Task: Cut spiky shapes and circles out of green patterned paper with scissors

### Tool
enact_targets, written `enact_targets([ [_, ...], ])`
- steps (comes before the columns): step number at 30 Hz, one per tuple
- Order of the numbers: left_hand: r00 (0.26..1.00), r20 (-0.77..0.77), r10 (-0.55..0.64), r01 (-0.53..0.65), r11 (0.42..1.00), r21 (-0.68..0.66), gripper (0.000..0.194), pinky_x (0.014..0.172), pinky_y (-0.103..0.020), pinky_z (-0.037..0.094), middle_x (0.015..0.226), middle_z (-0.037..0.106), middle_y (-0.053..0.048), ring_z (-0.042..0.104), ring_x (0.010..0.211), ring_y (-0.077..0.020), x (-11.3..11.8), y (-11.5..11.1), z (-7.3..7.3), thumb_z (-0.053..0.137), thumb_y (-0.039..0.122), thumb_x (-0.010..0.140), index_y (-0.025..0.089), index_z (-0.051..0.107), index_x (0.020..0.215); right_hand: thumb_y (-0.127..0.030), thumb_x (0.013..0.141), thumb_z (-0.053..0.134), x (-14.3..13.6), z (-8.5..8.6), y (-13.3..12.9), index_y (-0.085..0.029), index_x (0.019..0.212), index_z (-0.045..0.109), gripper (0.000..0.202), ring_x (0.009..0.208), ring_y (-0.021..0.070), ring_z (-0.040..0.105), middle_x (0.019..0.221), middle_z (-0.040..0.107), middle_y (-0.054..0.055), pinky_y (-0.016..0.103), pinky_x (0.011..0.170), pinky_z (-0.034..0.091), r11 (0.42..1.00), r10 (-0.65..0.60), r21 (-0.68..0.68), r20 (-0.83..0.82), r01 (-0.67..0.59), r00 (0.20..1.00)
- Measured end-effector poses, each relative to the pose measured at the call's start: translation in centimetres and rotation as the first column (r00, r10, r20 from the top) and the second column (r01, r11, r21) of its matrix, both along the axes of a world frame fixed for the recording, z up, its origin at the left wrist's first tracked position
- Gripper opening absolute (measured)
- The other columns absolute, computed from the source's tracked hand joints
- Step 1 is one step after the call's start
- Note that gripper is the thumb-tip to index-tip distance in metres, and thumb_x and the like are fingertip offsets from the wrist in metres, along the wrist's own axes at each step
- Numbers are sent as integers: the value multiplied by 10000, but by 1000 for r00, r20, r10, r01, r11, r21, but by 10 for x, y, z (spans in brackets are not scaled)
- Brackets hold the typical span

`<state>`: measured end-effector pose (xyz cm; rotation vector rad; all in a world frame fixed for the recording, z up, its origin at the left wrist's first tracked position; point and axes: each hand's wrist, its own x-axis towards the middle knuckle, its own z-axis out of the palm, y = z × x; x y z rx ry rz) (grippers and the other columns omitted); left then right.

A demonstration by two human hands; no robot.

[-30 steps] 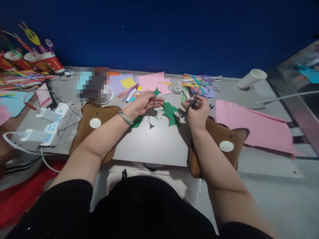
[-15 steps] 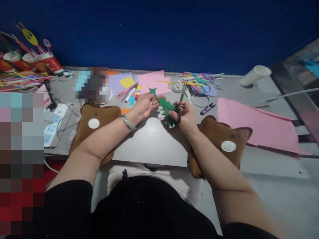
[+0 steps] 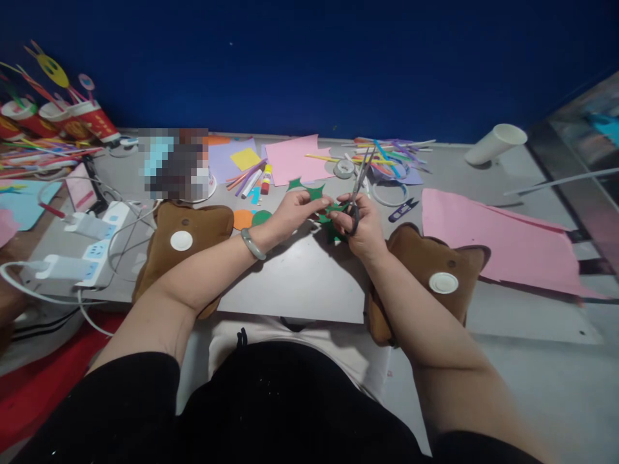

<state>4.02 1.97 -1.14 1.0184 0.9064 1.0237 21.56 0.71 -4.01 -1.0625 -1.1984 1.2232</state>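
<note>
My left hand point(image 3: 300, 212), a bangle on its wrist, pinches a jagged green paper cutout point(image 3: 315, 191) over the middle of the table. Part of the cutout is hidden behind my fingers. My right hand point(image 3: 362, 225) grips dark-handled scissors point(image 3: 362, 177), their blades pointing up and away with a small gap between the tips. Its thumb and fingertips come up to the cutout's right end. More green paper point(image 3: 333, 233) shows just below my hands. A green paper circle point(image 3: 262, 219) and an orange paper piece point(image 3: 243, 220) lie left of my left hand.
Brown cushions, one left point(image 3: 186, 264) and one right point(image 3: 432, 270), lie under my forearms. Behind are a glue stick point(image 3: 266, 179), pens, pink paper point(image 3: 297, 158), tape point(image 3: 344, 169) and pipe cleaners. Thread snips point(image 3: 403, 210), a paper cup point(image 3: 497, 145) and a power strip point(image 3: 104, 248) flank them.
My left hand has moved right and its fingers have closed further along the green cutout, nearer my right hand. The scissors have tilted slightly to the right.
</note>
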Motion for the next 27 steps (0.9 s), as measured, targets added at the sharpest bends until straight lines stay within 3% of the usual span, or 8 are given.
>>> enact_targets([
  [4, 999, -6, 37, -37, 998, -46, 284, 677, -248, 514, 663, 690, -9, 639, 625, -90, -1, 1, 5, 830, 268, 922, 134, 676, 724, -594, 557, 999, 1, 0, 0, -280, 959, 576, 663, 444, 87, 489, 638, 572, -105, 242, 417, 379, 1000, -19, -6, -15, 19, 1000],
  [9, 1000, 14, 15, -13, 993, -121, 230, 631, -243, 518, 662, 711, -24, 644, 580, -86, -3, 0, 12, 783, 222, 961, 112, 703, 774, -610, 577, 997, 2, 0, 1, -286, 981, 589, 659, 464, 93, 484, 668, 575, -91, 254, 433, 365, 998, -54, 20, -33, 55, 998],
  [16, 1000, 2, -13, 13, 995, -96, 268, 630, -235, 528, 672, 714, -23, 664, 589, -87, -2, -3, 9, 849, 267, 915, 110, 688, 770, -532, 550, 1016, 4, 0, 1, -286, 973, 608, 637, 496, 98, 527, 701, 633, -85, 257, 472, 430, 995, -95, -1, -39, 96, 995],
  [21, 998, 59, -12, 14, 999, -34, 134, 638, -204, 529, 675, 699, 27, 662, 609, -73, -1, -4, 7, 849, 148, 884, 121, 718, 884, -491, 583, 1000, 5, -4, 3, -279, 980, 610, 595, 491, 87, 520, 683, 612, -90, 238, 465, 398, 993, -116, 27, -66, 118, 991],
  [25, 998, 43, 54, -54, 999, -5, 283, 677, -197, 552, 734, 718, 11, 672, 655, -67, 0, -3, 6, 794, 225, 948, 145, 619, 741, -492, 594, 1005, 5, -2, 1, -267, 996, 609, 608, 502, 84, 534, 695, 615, -92, 237, 493, 435, 994, -100, 37, -21, 101, 995],
  [27, 997, 33, 65, -65, 998, 10, 272, 685, -187, 547, 758, 726, 6, 666, 667, -62, -1, -1, 7, 761, 237, 973, 148, 622, 757, -497, 569, 1025, 3, 2, -3, -259, 987, 615, 632, 525, 89, 548, 701, 626, -85, 245, 523, 459, 997, -78, 32, 20, 77, 997],
])
